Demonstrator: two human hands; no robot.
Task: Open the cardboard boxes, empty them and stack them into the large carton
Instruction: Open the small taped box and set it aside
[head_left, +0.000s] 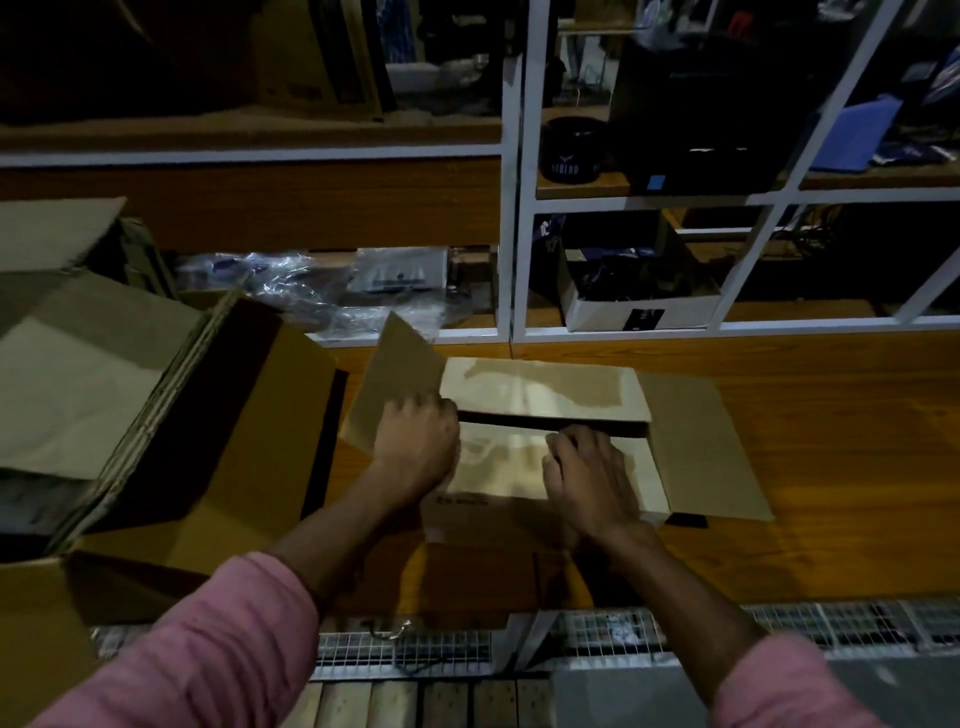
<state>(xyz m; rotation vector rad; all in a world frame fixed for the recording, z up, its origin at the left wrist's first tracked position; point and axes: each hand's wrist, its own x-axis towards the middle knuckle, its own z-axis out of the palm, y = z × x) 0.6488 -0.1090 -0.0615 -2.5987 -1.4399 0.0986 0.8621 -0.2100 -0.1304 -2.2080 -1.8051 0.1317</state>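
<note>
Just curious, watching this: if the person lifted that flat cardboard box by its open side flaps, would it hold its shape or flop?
Probably flop some: the cardboard box looks thin, and its side flap already lies splayed flat. Likely light, being shallow. Both the left hand and right hand work its top panels.

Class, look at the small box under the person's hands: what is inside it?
Only a dark slit shows between the box's two inner flaps. The left hand and right hand rest on the near flap, so any contents stay hidden.

no legible text anywhere
</note>
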